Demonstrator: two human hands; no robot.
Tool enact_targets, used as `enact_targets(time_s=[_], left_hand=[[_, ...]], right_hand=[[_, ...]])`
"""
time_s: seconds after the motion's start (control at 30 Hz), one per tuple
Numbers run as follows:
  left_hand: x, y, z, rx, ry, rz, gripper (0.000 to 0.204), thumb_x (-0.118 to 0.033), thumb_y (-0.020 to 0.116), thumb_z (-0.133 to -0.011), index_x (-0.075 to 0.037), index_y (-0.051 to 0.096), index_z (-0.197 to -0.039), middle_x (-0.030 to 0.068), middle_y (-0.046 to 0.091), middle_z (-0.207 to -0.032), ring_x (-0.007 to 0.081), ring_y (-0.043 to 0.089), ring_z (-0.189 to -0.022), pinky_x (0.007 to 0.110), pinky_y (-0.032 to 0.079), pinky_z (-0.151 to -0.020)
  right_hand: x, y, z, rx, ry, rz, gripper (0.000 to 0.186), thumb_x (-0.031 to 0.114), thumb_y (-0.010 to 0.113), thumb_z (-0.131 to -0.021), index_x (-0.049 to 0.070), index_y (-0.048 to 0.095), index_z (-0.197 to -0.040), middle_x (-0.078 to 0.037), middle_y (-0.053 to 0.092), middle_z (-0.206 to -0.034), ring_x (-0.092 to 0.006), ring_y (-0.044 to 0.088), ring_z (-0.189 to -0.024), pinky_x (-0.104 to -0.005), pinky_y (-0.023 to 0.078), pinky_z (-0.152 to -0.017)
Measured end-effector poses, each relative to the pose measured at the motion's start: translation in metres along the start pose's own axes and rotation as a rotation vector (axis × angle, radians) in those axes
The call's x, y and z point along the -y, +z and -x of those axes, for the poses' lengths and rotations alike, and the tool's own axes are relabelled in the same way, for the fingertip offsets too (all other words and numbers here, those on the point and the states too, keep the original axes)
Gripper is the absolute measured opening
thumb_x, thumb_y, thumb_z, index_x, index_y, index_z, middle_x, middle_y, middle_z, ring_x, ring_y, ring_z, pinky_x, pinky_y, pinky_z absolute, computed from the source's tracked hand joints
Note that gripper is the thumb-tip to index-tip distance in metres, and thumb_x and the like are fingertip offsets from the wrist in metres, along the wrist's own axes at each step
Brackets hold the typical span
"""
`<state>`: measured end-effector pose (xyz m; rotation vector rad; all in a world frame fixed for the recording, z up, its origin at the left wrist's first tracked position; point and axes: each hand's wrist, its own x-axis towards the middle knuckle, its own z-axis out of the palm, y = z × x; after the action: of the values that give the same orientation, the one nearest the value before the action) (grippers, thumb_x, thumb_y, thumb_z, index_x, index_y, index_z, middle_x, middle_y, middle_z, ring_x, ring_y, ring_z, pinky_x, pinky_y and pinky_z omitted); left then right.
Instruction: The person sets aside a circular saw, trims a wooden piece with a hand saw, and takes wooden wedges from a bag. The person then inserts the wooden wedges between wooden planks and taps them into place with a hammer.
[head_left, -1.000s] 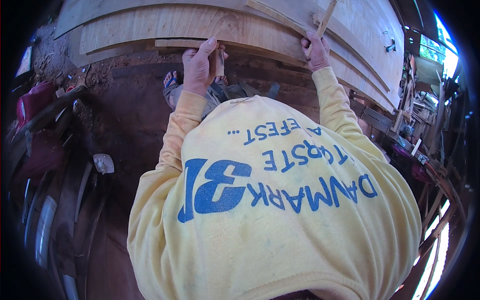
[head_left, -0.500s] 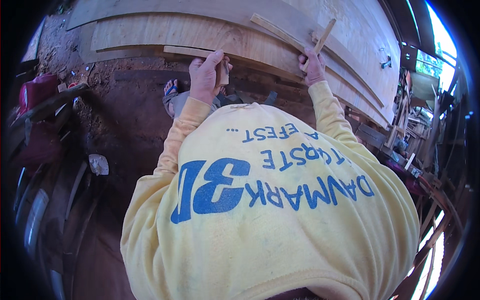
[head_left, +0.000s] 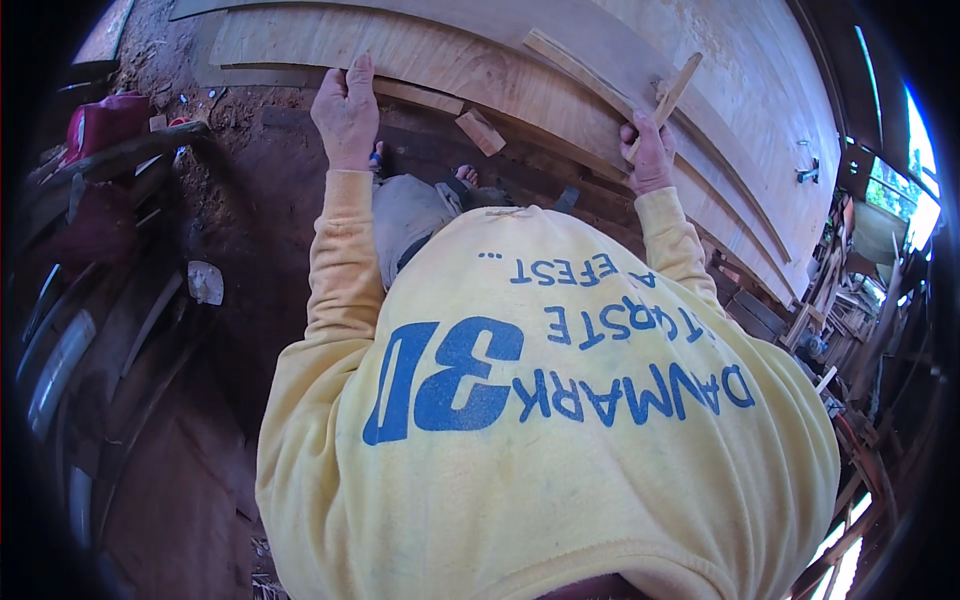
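At the long plywood board's [head_left: 420, 50] near edge, my left hand [head_left: 345, 112] is closed around the left end of a thin wooden strip [head_left: 425, 95], its thumb pointing up. Just right of it, a short reddish wood block [head_left: 480, 132] juts out below the board edge. My right hand [head_left: 650, 150] grips a narrow wooden stick [head_left: 680, 88], which slants up and away to the right over the boards. A second light batten [head_left: 575, 68] lies on the boards, its near end by my right fingers.
Large flat sheets [head_left: 740, 90] extend across the far side, with a small dark metal piece [head_left: 808, 174] on them. Scrap wood [head_left: 825, 315] is heaped at right. A red object [head_left: 108, 125] and curved pieces [head_left: 62, 370] lie left on the dirt floor [head_left: 255, 190].
My left hand has slid left along the strip, away from the wood block. My right hand keeps its hold on the stick. The view has shifted, moving the scene slightly rightward.
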<state>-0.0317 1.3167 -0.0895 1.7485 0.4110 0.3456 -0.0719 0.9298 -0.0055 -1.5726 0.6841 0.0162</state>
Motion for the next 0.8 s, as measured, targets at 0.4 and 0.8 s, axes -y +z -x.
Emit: enact_targets(time_s=[0.4, 0.8], left_hand=[[0.012, 0.005, 0.005, -0.024, -0.119, 0.385, 0.034, -0.028, 0.059, -0.101, -0.002, 0.063, -0.079, -0.0079, 0.054, -0.074, 0.0035, 0.042, -0.071, 0.021, 0.038, -0.064], [0.012, 0.009, 0.006, -0.090, -0.080, 0.306, 0.032, -0.025, 0.057, -0.101, -0.001, 0.063, -0.082, -0.0064, 0.056, -0.077, 0.0032, 0.046, -0.075, 0.021, 0.040, -0.068]], right_hand=[[0.001, -0.007, 0.004, 0.092, -0.012, 0.028, 0.021, 0.025, 0.070, -0.089, 0.007, 0.058, -0.090, -0.003, 0.058, -0.069, -0.0090, 0.052, -0.053, -0.0232, 0.042, -0.045], [-0.002, -0.010, -0.002, 0.157, -0.011, 0.009, 0.022, 0.025, 0.069, -0.090, 0.007, 0.058, -0.093, -0.003, 0.059, -0.071, -0.0084, 0.052, -0.054, -0.0231, 0.042, -0.045]])
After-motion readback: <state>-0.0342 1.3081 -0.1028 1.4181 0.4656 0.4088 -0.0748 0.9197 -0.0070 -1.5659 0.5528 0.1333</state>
